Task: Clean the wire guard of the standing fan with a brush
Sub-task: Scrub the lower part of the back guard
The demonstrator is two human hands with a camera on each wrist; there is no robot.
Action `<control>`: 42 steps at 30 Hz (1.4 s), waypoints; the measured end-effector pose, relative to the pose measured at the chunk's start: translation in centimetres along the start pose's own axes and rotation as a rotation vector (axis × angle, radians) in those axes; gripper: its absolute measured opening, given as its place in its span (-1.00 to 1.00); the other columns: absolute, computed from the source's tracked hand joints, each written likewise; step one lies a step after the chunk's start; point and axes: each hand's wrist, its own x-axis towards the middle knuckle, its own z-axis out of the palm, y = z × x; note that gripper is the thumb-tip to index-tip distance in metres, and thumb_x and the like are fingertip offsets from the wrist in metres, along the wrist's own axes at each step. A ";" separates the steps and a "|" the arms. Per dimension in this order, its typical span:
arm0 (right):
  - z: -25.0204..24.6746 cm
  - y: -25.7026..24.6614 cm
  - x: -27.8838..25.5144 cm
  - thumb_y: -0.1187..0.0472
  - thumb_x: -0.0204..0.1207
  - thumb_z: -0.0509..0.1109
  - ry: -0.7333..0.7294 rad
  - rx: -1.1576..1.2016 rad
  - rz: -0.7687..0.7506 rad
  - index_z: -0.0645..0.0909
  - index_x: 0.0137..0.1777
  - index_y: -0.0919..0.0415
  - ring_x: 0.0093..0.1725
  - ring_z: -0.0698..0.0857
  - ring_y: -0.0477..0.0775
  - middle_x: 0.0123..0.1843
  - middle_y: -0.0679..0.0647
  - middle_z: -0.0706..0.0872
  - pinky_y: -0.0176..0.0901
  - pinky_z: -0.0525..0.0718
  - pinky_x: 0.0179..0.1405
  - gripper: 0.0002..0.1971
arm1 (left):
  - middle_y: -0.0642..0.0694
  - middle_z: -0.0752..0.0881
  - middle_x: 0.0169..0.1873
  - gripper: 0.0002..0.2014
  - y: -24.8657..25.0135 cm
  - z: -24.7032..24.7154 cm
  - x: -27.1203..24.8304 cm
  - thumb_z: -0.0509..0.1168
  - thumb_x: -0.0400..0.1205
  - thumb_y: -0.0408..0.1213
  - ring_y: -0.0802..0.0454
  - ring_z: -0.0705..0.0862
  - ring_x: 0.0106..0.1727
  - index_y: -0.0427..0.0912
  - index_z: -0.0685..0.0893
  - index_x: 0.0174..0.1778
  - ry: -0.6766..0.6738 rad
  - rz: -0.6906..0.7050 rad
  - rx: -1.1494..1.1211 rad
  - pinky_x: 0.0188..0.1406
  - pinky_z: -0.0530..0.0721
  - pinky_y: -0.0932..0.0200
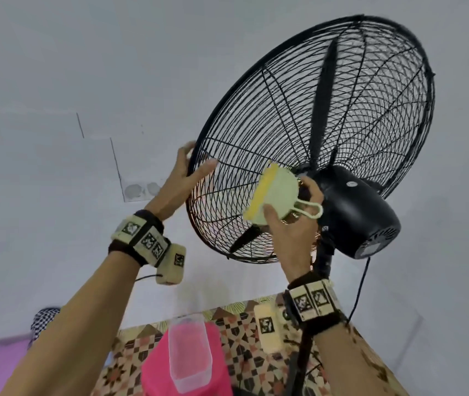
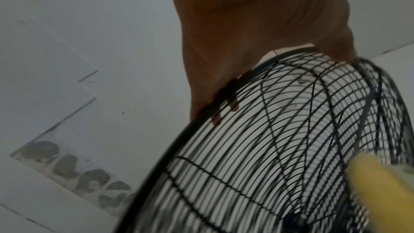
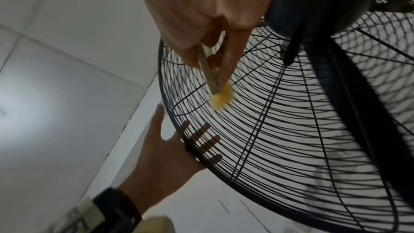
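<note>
The standing fan's black wire guard (image 1: 256,155) tilts upward, and I see it from behind, close to a white wall. My left hand (image 1: 181,178) grips the guard's rim at its left edge, thumb on the rear side and fingers (image 3: 201,134) behind the wires. My right hand (image 1: 290,230) holds a pale green brush (image 1: 276,195) by its body. The brush's yellow bristles (image 3: 221,97) press against the rear wires, left of the black motor housing (image 1: 356,212). The guard (image 2: 246,148) fills the left wrist view, with the bristles (image 2: 380,183) blurred at the lower right.
Below the fan stands a pink stool (image 1: 187,367) with a clear plastic container (image 1: 189,352) on it, over a patterned floor mat (image 1: 256,338). The fan pole (image 1: 304,352) and a black power cord (image 1: 360,287) run down beside my right forearm.
</note>
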 end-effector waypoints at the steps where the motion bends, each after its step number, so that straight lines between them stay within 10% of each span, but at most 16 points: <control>1: 0.4 -0.3 -0.1 0.52 0.53 0.53 -0.015 0.030 0.022 0.42 0.47 0.11 0.11 0.70 -0.41 0.26 -0.29 0.58 -0.25 0.82 -0.24 -0.40 | 0.08 0.59 0.45 -0.23 0.4 0.3 0.4 0.33 0.66 0.32 0.16 0.60 0.47 0.09 0.20 0.70 0.008 0.015 0.031 0.57 0.50 -0.21; 9: 1.8 -0.7 -0.7 0.23 0.67 0.50 -0.213 0.244 0.273 0.47 -0.12 0.23 0.11 0.85 0.25 0.16 0.16 0.73 0.13 0.87 -0.20 -0.75 | 0.23 0.69 0.29 -0.34 0.0 0.6 -0.3 0.35 0.61 0.41 0.42 0.63 0.32 0.11 0.47 0.52 0.092 0.013 0.144 0.43 0.58 -0.01; 15: 3.0 -0.2 -1.4 0.21 0.75 0.40 0.057 0.202 0.093 0.44 -0.07 0.26 -0.05 0.85 0.09 -0.12 -0.13 0.79 0.12 0.87 -0.20 -0.77 | 0.21 0.71 0.28 -0.33 0.4 1.1 -1.0 0.30 0.57 0.46 0.33 0.64 0.34 0.14 0.49 0.49 0.108 0.019 0.169 0.37 0.56 0.04; 21: 2.9 3.6 -4.3 0.37 0.69 0.37 -0.036 0.025 0.349 0.44 -0.14 0.24 -0.27 0.84 -0.04 -0.17 0.02 0.73 0.05 0.83 -0.32 -0.80 | 0.28 0.68 0.31 -0.37 0.2 1.2 -1.1 0.33 0.58 0.46 0.37 0.59 0.38 0.23 0.49 0.49 0.136 0.001 0.131 0.46 0.53 -0.02; 28: 3.0 -0.5 -0.7 0.30 0.74 0.36 0.019 0.197 0.219 0.43 -0.07 0.26 -0.08 0.87 0.07 0.02 0.07 0.70 0.15 0.88 -0.23 -0.83 | 0.17 0.72 0.26 -0.24 0.3 1.7 -1.2 0.32 0.53 0.50 0.26 0.65 0.33 0.06 0.53 0.51 0.151 0.015 0.128 0.37 0.57 0.03; 34: 2.1 2.5 -3.1 0.35 0.66 0.40 -0.116 0.020 0.447 0.45 -0.17 0.23 -0.14 0.88 0.11 0.01 0.18 0.73 0.20 0.88 -0.18 -0.79 | 0.17 0.71 0.31 -0.27 0.0 1.2 -1.3 0.33 0.54 0.53 0.19 0.64 0.40 0.14 0.53 0.50 0.132 -0.007 0.141 0.55 0.54 -0.18; 42: 1.9 1.0 -1.1 0.10 0.78 0.34 -0.023 0.138 0.220 0.62 0.10 0.29 0.02 0.84 0.06 0.07 -0.19 0.76 0.11 0.87 -0.12 -0.77 | 0.13 0.72 0.29 -0.22 0.1 1.5 -1.5 0.33 0.51 0.54 0.10 0.66 0.39 0.08 0.53 0.50 0.154 -0.018 0.132 0.56 0.55 -0.28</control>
